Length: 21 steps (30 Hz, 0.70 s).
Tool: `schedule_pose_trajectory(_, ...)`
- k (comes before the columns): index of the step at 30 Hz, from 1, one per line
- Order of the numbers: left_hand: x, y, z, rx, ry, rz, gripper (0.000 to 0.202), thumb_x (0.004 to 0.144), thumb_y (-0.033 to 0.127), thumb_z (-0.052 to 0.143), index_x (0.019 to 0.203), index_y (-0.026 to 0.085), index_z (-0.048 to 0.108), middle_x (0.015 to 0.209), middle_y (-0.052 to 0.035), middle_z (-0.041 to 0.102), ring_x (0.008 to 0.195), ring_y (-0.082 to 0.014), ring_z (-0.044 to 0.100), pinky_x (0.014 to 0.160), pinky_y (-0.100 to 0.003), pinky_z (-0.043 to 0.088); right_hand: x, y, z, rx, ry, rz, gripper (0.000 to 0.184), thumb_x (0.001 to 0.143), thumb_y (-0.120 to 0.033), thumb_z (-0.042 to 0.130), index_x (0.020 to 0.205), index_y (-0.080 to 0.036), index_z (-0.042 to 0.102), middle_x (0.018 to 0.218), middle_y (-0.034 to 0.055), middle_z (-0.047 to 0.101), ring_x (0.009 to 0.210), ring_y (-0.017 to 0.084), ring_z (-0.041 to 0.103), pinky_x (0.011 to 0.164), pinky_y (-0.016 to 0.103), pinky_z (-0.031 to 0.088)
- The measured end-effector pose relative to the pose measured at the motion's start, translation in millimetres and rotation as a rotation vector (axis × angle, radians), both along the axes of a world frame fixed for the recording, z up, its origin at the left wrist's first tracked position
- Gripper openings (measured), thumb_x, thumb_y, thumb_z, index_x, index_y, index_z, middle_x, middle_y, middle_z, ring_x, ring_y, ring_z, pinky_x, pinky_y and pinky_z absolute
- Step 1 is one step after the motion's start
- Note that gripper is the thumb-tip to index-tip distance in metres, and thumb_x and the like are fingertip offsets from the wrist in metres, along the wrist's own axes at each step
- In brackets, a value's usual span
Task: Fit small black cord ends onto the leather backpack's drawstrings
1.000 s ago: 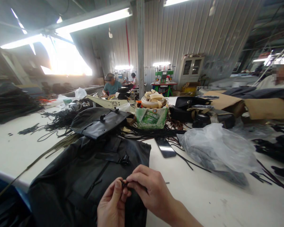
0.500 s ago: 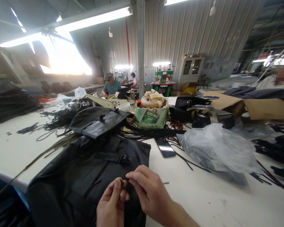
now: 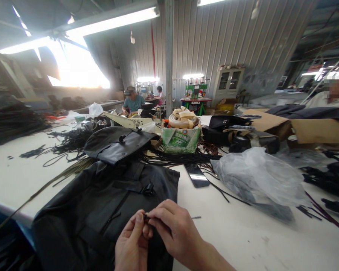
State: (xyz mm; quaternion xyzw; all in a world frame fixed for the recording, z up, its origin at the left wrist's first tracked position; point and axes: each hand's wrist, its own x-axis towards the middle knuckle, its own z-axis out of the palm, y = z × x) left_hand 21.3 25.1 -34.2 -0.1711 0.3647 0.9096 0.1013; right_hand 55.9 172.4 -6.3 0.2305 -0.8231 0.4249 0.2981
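Pinching a small black piece point(image 3: 145, 217) with the closed fingertips of my left hand point(image 3: 132, 245) and right hand point(image 3: 175, 234), I hold it above the black bag point(image 3: 98, 210) on the near white counter point(image 3: 243, 237), corrugated wall point(image 3: 214, 41) far behind.

Both hands meet low at the near edge of the tabletop point(image 3: 243, 241): left hand point(image 3: 132, 244) and right hand point(image 3: 176, 233) pinch a small black part point(image 3: 145, 216) between their fingertips (too tiny to make out what it is). Right under them lies a black bag point(image 3: 101, 203), buckle strap facing up. Past the bag, toward the middle, a phone point(image 3: 197, 175) lies flat, with a clear plastic bag point(image 3: 260, 180) just right of it. Farther back sits a green box point(image 3: 181, 139) of coiled webbing, and black cords point(image 3: 70, 141) sprawl toward the left edge.
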Motion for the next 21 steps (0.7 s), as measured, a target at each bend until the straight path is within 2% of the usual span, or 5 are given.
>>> schedule_pose_trajectory(14, 2.4, 2.1, 2.7, 0.005, -0.001, 0.011, 0.065, 0.029, 0.034, 0.116, 0.078, 0.008, 0.083, 0.077, -0.0079, 0.069, 0.062, -0.0112, 0.058, 0.053, -0.021, 0.055, -3.2, -2.1, -8.7, 0.084, 0.044, -0.056, 0.013, 0.112, -0.013, 0.056, 0.116, -0.02, 0.066, 0.1, 0.007, 0.068, 0.09, 0.018, 0.064, 0.076, 0.03, 0.051)
schedule_pose_trajectory(21, 1.4, 0.7, -1.5, -0.013, 0.022, -0.034, 0.06, 0.039, 0.041, 0.115, 0.079, 0.01, 0.083, 0.079, -0.0069, 0.07, 0.065, -0.0113, 0.06, 0.057, -0.021, 0.056, -3.9, -0.3, -8.0, 0.212, 0.076, -0.074, 0.013, 0.113, -0.014, 0.053, 0.117, -0.02, 0.064, 0.098, 0.0072, 0.067, 0.087, 0.019, 0.061, 0.074, 0.031, 0.048)
